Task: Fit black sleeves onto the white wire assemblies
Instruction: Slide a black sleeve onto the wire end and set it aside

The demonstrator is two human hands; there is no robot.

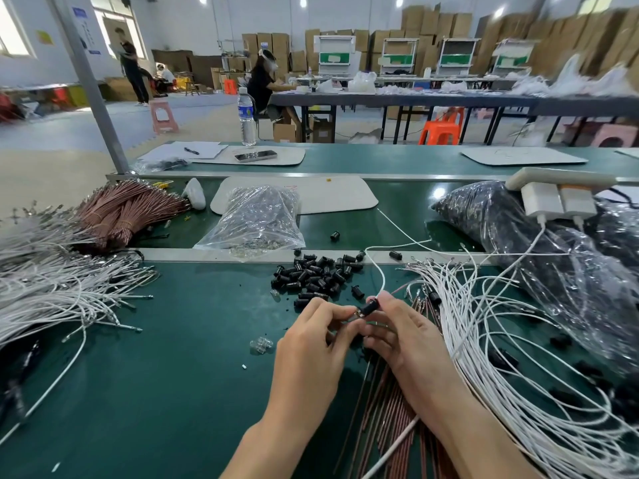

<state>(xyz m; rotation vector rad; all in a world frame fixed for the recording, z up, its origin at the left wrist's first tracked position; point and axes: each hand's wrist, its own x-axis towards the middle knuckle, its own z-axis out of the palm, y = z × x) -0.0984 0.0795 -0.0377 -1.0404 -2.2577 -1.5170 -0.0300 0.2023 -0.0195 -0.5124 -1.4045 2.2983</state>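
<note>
Pinching black sleeve (pixel 368 308) between fingers (pixel 332 310)

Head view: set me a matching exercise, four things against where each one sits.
1 water bottle
2 tied brown wire bundle
3 pile of black sleeves
4 single black sleeve

A held between left hand and right hand
B upright on the far bench
C left of the clear bag
D on the mat just beyond the hands

Pairs: 1-B, 2-C, 3-D, 4-A
</note>
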